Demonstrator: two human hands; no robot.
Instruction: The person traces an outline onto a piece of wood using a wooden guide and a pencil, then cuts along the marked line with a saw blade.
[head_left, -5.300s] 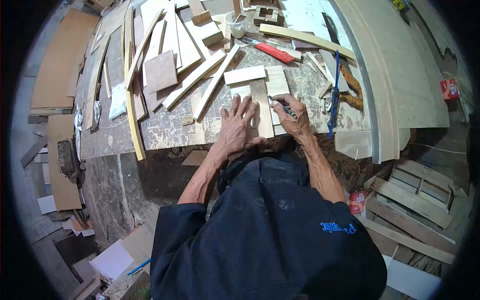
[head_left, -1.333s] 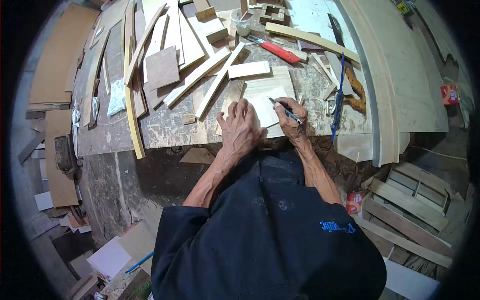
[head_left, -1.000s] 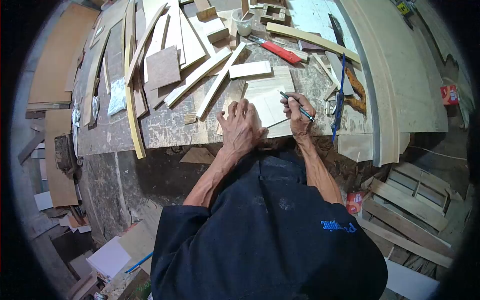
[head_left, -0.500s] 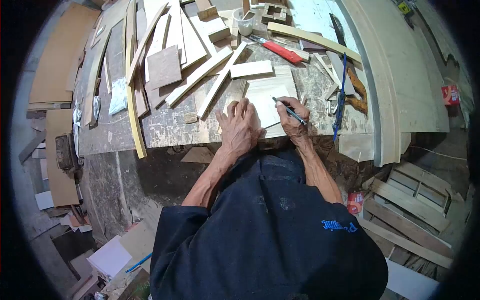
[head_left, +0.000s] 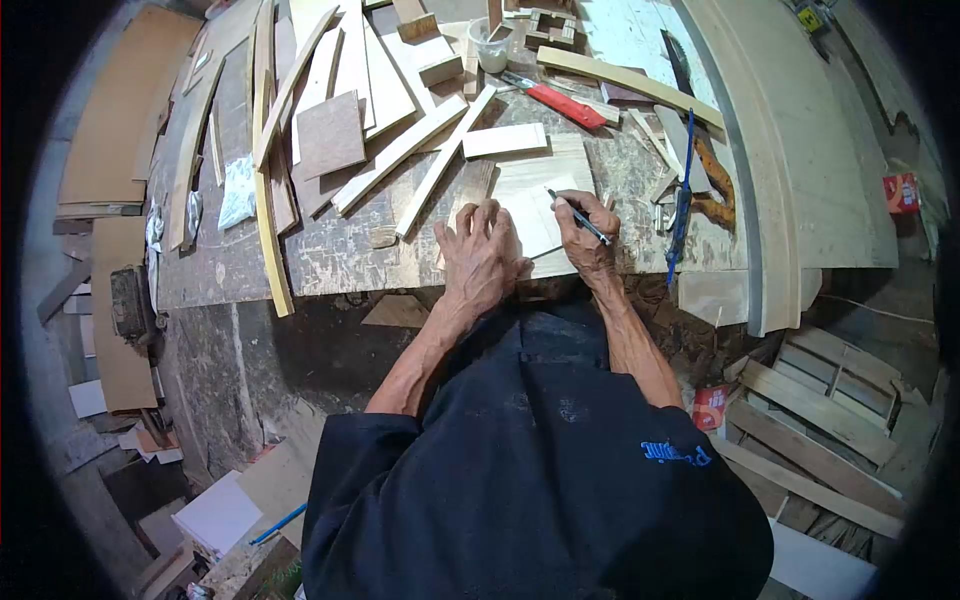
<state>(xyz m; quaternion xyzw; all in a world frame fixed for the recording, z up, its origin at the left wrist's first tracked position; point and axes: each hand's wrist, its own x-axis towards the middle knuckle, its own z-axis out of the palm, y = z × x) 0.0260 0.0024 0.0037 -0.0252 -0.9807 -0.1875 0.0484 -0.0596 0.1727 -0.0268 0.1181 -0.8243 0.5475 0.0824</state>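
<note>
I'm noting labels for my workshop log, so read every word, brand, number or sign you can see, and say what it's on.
No text reads clearly.
Dark shirt: blue lettering, too creased and blurred.
Lower red-and-white box: print too small.
Upper red-and-white box: print too small.
Yellow object, top right: marks too small.

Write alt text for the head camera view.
A person's bare right hand holds a slim dark pen over a flat white sheet at a scuffed wooden workbench, left hand spread at the sheet's edge. Beyond lie pale wooden strips and a red-handled tool.
</note>
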